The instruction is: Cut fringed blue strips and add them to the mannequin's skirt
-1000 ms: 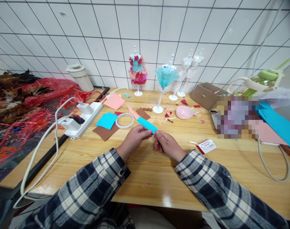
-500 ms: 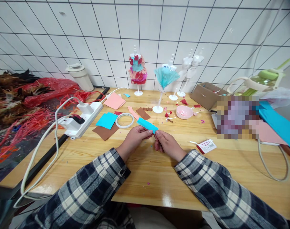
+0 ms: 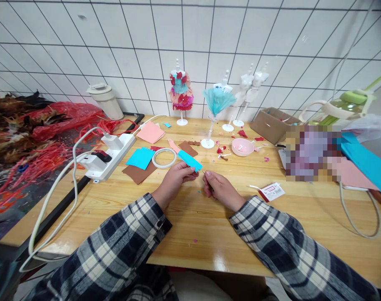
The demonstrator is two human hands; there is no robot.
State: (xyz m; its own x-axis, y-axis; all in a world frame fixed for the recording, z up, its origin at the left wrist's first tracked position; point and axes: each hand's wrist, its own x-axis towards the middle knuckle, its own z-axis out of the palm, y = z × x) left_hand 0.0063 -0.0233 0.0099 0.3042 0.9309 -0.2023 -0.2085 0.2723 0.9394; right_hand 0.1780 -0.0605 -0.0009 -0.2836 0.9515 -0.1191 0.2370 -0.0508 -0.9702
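My left hand point(image 3: 177, 180) pinches the near end of a blue paper strip point(image 3: 189, 160), which slants up and left above the table. To its right, my right hand point(image 3: 220, 187) is closed around a small thin item; only its tip shows between the fingertips, too small to name. A narrow gap parts the two hands. Beyond the strip lie a roll of white tape point(image 3: 164, 158), blue paper squares point(image 3: 139, 158), brown paper point(image 3: 139, 172) and a pink paper piece point(image 3: 174, 146).
Small dress forms stand by the wall, one in a ruffled dress point(image 3: 181, 90). A pink bowl point(image 3: 242, 147), cardboard box point(image 3: 270, 124) and label card point(image 3: 272, 192) are to the right. A power strip point(image 3: 115, 158) with looping cables lies left.
My left hand and the blue strip have moved slightly left, away from my right hand. The fingertips, close together before, are now apart.
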